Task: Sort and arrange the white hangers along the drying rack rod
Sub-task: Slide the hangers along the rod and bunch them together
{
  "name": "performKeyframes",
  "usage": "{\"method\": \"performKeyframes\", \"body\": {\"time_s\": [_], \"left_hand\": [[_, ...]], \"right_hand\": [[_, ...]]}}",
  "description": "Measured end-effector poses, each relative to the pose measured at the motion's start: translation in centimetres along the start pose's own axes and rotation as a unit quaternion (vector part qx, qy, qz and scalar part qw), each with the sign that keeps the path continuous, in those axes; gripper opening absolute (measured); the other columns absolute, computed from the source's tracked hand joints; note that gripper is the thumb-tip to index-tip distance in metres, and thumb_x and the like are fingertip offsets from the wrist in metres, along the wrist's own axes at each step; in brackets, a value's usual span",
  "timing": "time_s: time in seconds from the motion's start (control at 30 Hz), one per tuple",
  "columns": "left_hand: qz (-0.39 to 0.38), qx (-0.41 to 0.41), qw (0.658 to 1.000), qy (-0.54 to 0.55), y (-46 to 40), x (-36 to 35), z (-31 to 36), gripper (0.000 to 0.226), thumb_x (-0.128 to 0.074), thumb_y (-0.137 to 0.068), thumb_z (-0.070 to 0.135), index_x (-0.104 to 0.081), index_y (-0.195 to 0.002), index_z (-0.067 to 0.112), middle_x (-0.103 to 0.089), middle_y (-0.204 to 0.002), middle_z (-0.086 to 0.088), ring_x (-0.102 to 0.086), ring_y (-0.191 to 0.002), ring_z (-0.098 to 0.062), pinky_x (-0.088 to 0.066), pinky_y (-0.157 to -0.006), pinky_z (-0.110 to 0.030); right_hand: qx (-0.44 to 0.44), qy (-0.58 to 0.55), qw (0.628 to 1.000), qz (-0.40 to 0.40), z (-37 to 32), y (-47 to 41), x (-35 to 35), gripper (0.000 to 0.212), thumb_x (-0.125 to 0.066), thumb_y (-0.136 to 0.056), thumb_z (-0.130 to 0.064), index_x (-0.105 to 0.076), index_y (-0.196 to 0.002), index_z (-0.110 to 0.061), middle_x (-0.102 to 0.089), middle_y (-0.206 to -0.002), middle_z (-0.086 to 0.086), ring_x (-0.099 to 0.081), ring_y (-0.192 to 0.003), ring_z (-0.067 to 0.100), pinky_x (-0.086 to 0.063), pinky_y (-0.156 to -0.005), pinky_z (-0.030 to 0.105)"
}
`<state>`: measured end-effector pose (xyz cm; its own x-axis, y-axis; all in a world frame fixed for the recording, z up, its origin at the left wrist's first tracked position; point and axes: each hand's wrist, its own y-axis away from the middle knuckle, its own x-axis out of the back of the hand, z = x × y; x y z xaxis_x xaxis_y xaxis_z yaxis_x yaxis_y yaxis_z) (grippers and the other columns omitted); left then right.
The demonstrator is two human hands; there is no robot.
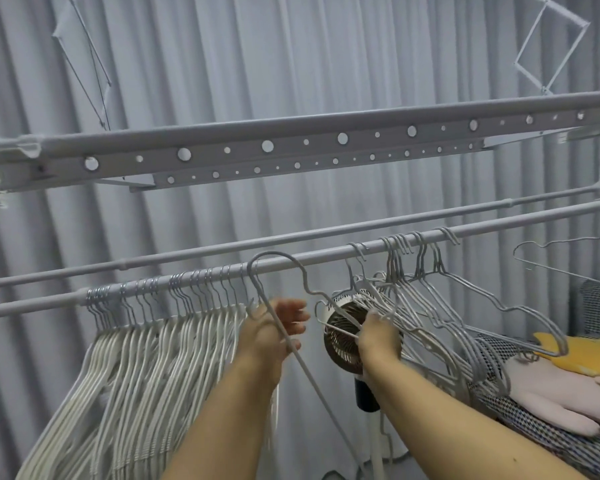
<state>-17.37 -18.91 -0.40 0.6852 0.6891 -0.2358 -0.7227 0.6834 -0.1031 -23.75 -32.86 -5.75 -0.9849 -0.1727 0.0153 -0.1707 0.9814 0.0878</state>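
Hooking one hanger (293,271) onto the rod (326,256) beside the sorted bunch (146,327).

From my head camera: my left hand (274,332) is closed on the hanger's arm, its hook over the rod just right of the tight bunch. My right hand (378,336) is pinched shut on the loose hangers (430,306) further right, in front of a fan (343,327). Next, I judge, I must slide this hanger left against the bunch, then free another from the tangle without dragging its neighbours.

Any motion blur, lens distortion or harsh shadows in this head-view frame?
Head view: left hand and the hanger it holds are slightly motion-blurred; the rods bow from wide-angle distortion; lighting is flat and cool, with no harsh shadows or glare.
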Motion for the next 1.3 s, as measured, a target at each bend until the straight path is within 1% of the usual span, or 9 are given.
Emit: {"method": "performKeyframes", "body": {"time_s": [0.1,0.2,0.33,0.43,0.53,0.67,0.87,1.03,1.3], "left_hand": [[0.117,-0.101,0.969,-0.191,-1.7,1.6,-2.1,0.022,-0.049,-0.096,0.014,-0.069,-0.087,0.019,-0.067,-0.104,-0.005,-0.058,-0.094,-0.019,-0.047,-0.082,-0.033],[0.138,-0.185,0.882,-0.411,-2.5,2.7,-3.8,0.025,-0.052,-0.090,0.011,-0.069,-0.106,0.021,-0.060,-0.125,-0.001,-0.045,-0.125,-0.024,-0.033,-0.107,-0.033],[0.143,-0.149,0.822,-0.530,-2.4,2.3,-4.7,0.040,-0.047,-0.089,0.019,-0.060,-0.127,0.022,-0.035,-0.151,0.006,-0.018,-0.142,-0.017,-0.018,-0.114,-0.033],[0.135,-0.135,0.764,-0.616,-2.4,1.8,-4.7,0.037,-0.045,-0.090,0.027,-0.059,-0.124,0.021,-0.028,-0.156,0.007,-0.010,-0.146,-0.018,-0.009,-0.120,-0.041],[0.115,-0.111,0.738,-0.655,-2.6,1.8,-5.0,0.043,-0.039,-0.095,0.036,-0.052,-0.131,0.017,-0.020,-0.160,0.005,-0.002,-0.149,-0.019,0.003,-0.119,-0.049],[0.100,-0.121,0.766,-0.624,-2.8,1.9,-5.4,0.064,-0.018,-0.098,0.055,-0.027,-0.151,0.021,-0.014,-0.162,0.004,0.006,-0.150,-0.016,0.011,-0.117,-0.054],[0.052,-0.105,0.816,-0.566,-2.3,2.1,-4.6,0.092,0.005,-0.075,0.073,0.011,-0.154,0.027,0.017,-0.162,0.006,0.024,-0.146,-0.012,0.024,-0.112,-0.050],[0.035,-0.094,0.840,-0.533,-2.6,2.5,-4.1,0.101,0.010,-0.065,0.077,0.016,-0.153,0.026,0.021,-0.160,0.006,0.025,-0.145,-0.011,0.024,-0.110,-0.048],[0.015,-0.092,0.863,-0.496,-2.7,3.3,-3.7,0.099,0.008,-0.066,0.077,0.015,-0.153,0.029,0.021,-0.160,0.008,0.024,-0.145,-0.009,0.024,-0.111,-0.048]], "right_hand": [[-0.002,0.011,0.996,0.085,0.7,0.2,1.5,0.060,-0.021,-0.103,-0.041,-0.059,-0.110,0.006,-0.064,-0.108,0.025,-0.061,-0.099,0.041,-0.048,-0.081,0.043],[0.009,0.018,0.990,0.141,1.0,0.8,2.3,0.060,-0.018,-0.103,-0.039,-0.057,-0.112,0.007,-0.064,-0.110,0.026,-0.060,-0.099,0.042,-0.047,-0.083,0.045],[0.021,0.017,0.983,0.181,1.1,1.0,2.6,0.053,-0.019,-0.104,-0.037,-0.053,-0.112,0.003,-0.065,-0.110,0.024,-0.061,-0.101,0.043,-0.043,-0.081,0.044],[0.039,0.031,0.977,0.206,1.1,1.3,2.6,0.048,-0.020,-0.103,-0.037,-0.049,-0.112,0.001,-0.065,-0.109,0.026,-0.061,-0.099,0.044,-0.043,-0.080,0.043],[0.060,0.043,0.974,0.212,1.0,1.1,1.8,0.044,-0.020,-0.103,-0.036,-0.047,-0.111,-0.002,-0.065,-0.110,0.025,-0.061,-0.099,0.044,-0.038,-0.075,0.039],[0.120,0.065,0.978,0.155,0.0,0.6,-0.5,0.041,-0.022,-0.102,-0.035,-0.048,-0.106,-0.004,-0.066,-0.104,0.020,-0.063,-0.097,0.038,-0.048,-0.080,0.043],[0.140,0.038,0.989,-0.024,-3.5,1.1,-4.3,0.003,-0.042,-0.097,-0.016,-0.043,-0.099,-0.017,-0.057,-0.091,0.005,-0.053,-0.084,0.025,-0.042,-0.074,0.034],[0.173,0.037,0.975,-0.138,-4.7,0.7,-7.3,0.027,-0.041,-0.092,0.000,-0.045,-0.118,-0.009,-0.058,-0.106,0.011,-0.056,-0.095,0.025,-0.049,-0.085,0.038],[0.172,0.078,0.947,-0.260,-3.7,0.4,-10.3,0.042,-0.048,-0.093,-0.001,-0.045,-0.134,0.002,-0.058,-0.117,0.022,-0.059,-0.108,0.036,-0.045,-0.101,0.047]]}}
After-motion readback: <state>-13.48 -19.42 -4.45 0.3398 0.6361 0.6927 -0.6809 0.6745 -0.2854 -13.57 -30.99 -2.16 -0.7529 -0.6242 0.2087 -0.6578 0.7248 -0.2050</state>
